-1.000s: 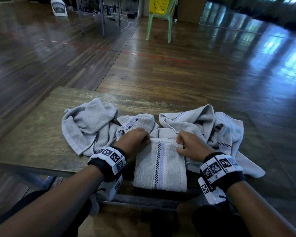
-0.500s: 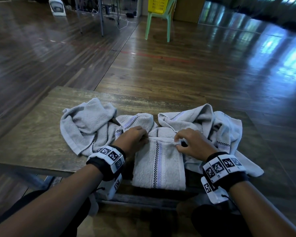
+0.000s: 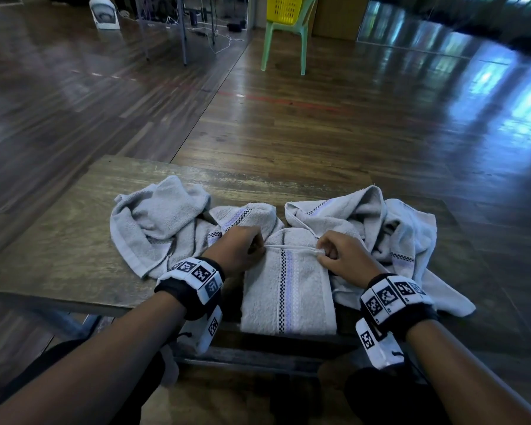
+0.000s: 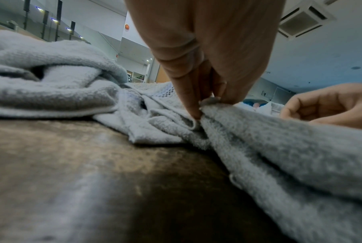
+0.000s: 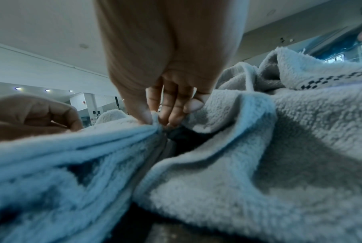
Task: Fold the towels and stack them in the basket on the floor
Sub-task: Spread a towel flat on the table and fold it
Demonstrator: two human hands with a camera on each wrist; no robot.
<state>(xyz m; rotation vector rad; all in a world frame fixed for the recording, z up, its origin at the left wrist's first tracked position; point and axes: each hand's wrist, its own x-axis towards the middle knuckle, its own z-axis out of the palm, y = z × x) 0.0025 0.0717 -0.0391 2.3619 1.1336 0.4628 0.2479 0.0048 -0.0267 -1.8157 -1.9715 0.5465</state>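
A half-folded grey towel (image 3: 288, 289) with a checkered and lilac stripe lies at the table's near edge and hangs a little over it. My left hand (image 3: 242, 246) pinches its far left corner; the pinch shows close up in the left wrist view, left hand (image 4: 205, 105) on the towel (image 4: 279, 144). My right hand (image 3: 334, 256) pinches the far right corner, seen also in the right wrist view as right hand (image 5: 157, 118) on the towel (image 5: 71, 148). The far edge is stretched taut between both hands. No floor basket is in view.
A crumpled grey towel (image 3: 160, 222) lies left on the wooden table (image 3: 59, 256), another crumpled towel (image 3: 405, 237) on the right, drooping over the edge. Far off on the wooden floor stand a green chair (image 3: 285, 35) carrying a yellow basket (image 3: 284, 7), and a white fan (image 3: 105, 12).
Both hands have lifted the towel's far edge slightly and drawn it taut between them. The right hand went from resting fingers on the corner to pinching it.
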